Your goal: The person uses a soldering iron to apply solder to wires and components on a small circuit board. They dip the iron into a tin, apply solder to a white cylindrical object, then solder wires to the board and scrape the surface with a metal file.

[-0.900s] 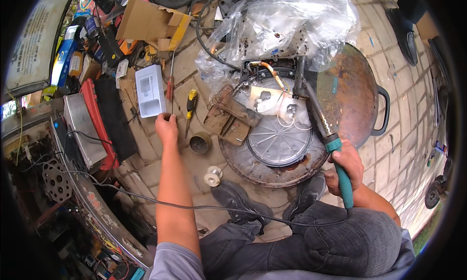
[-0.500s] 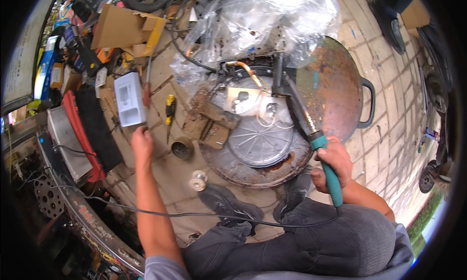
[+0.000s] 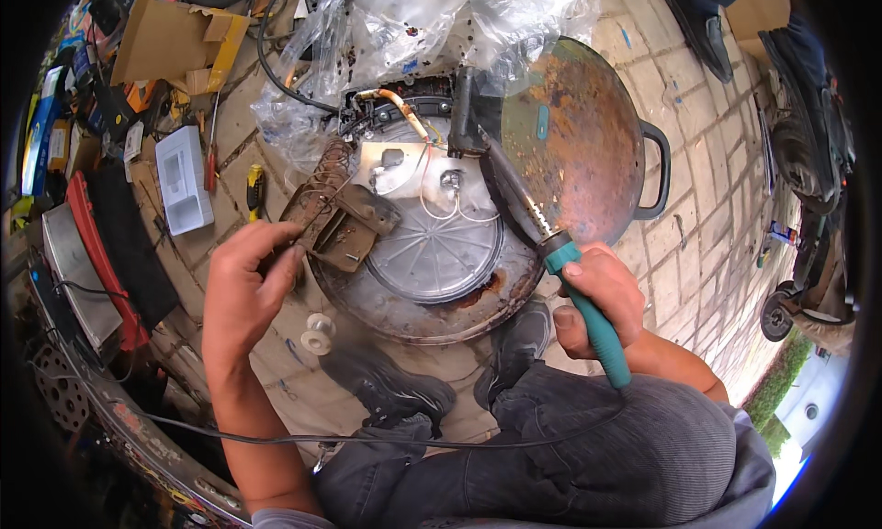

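My right hand (image 3: 602, 299) is wrapped round the teal handle of a soldering iron (image 3: 599, 336), its metal shaft slanting up and left over a rusty round appliance base (image 3: 418, 325). A ribbed metal disc (image 3: 432, 258), thin white wires and a copper-coloured tube are on that base. My left hand (image 3: 248, 286) has thumb and forefinger closed together beside a rusty iron stand (image 3: 344, 230) with a wire coil; whether anything small is pinched there is hidden. A white spool (image 3: 319, 333) stands on the paving below this hand.
Clear plastic sheeting (image 3: 413, 33) lies behind the base, a rusty pan with a handle (image 3: 588, 134) to its right. Left are a screwdriver (image 3: 254, 192), a white plastic tray (image 3: 184, 180) and cardboard (image 3: 175, 42). The iron's black cord (image 3: 367, 440) crosses my legs. Another person's shoes (image 3: 703, 33) show far right.
My left hand has moved from beside the white tray rightward to the edge of the rusty stand, covering the small round tin. The view has shifted; my right hand still grips the soldering iron.
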Action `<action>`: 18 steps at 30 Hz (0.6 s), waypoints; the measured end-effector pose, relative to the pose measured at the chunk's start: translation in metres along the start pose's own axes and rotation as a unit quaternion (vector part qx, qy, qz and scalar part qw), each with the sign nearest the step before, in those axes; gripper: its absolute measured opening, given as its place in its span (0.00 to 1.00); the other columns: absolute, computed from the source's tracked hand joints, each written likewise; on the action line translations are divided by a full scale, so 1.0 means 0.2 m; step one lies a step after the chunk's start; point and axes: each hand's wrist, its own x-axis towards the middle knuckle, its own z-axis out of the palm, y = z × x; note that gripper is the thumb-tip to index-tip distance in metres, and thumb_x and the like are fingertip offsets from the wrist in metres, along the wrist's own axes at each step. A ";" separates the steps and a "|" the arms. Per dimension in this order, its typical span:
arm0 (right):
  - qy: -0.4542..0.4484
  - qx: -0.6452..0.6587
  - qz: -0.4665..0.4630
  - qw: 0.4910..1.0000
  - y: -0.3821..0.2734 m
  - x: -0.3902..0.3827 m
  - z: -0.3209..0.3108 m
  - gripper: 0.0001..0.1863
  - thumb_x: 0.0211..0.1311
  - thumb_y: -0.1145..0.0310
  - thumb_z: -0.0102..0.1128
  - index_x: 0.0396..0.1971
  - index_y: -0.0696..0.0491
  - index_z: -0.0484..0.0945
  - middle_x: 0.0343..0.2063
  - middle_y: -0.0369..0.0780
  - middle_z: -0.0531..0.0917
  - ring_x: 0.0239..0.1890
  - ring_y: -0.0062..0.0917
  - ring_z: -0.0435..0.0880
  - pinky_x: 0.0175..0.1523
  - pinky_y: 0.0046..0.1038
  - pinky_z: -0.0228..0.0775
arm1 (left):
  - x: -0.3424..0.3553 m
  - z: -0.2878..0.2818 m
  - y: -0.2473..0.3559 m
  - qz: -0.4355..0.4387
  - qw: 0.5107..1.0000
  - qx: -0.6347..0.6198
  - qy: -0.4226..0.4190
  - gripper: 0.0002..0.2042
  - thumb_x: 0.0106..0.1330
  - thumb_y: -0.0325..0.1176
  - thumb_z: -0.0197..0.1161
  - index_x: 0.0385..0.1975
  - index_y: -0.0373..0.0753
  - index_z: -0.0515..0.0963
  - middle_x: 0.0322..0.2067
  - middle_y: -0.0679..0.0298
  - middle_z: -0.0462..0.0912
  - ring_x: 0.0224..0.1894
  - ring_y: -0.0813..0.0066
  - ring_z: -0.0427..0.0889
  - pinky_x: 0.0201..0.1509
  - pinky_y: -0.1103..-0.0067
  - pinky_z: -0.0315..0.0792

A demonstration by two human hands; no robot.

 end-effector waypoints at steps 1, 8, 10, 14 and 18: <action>-0.005 -0.001 0.002 1.000 0.00 0.00 -0.01 0.22 0.57 0.72 0.69 0.52 0.62 0.78 0.23 0.40 0.78 0.22 0.32 0.76 0.30 0.33 0.69 | 0.00 0.01 -0.02 0.005 1.000 -0.001 0.030 0.08 0.66 0.22 0.65 0.43 0.28 0.81 0.33 0.61 0.81 0.32 0.77 0.77 0.37 0.80 0.72; 0.000 0.007 -0.009 1.000 0.00 0.00 -0.01 0.22 0.58 0.70 0.69 0.51 0.63 0.78 0.24 0.40 0.78 0.23 0.32 0.76 0.31 0.34 0.69 | -0.08 -0.22 -0.22 -0.105 0.989 -0.004 0.105 0.06 0.71 0.26 0.62 0.42 0.30 0.80 0.30 0.70 0.78 0.33 0.87 0.71 0.37 0.85 0.66; 0.000 0.008 -0.012 1.000 0.00 0.00 -0.01 0.22 0.58 0.70 0.70 0.52 0.63 0.78 0.24 0.40 0.78 0.23 0.32 0.76 0.31 0.33 0.69 | -0.12 -0.27 -0.16 -0.119 0.987 -0.060 0.089 0.06 0.70 0.26 0.63 0.41 0.29 0.80 0.31 0.71 0.77 0.34 0.87 0.71 0.37 0.85 0.66; -0.003 0.001 -0.006 1.000 0.00 0.00 -0.01 0.22 0.58 0.71 0.69 0.52 0.62 0.78 0.24 0.40 0.78 0.23 0.32 0.76 0.30 0.33 0.68 | -0.04 -0.06 0.14 0.032 0.997 -0.008 -0.075 0.09 0.66 0.25 0.66 0.42 0.28 0.81 0.28 0.59 0.83 0.30 0.73 0.80 0.36 0.78 0.71; 0.003 -0.004 -0.012 1.000 -0.01 0.02 -0.01 0.21 0.57 0.72 0.68 0.51 0.62 0.78 0.24 0.39 0.78 0.22 0.31 0.76 0.29 0.33 0.67 | 0.03 0.43 0.25 0.025 1.000 -0.002 0.019 0.07 0.64 0.26 0.68 0.39 0.32 0.83 0.32 0.51 0.85 0.33 0.57 0.85 0.39 0.72 0.77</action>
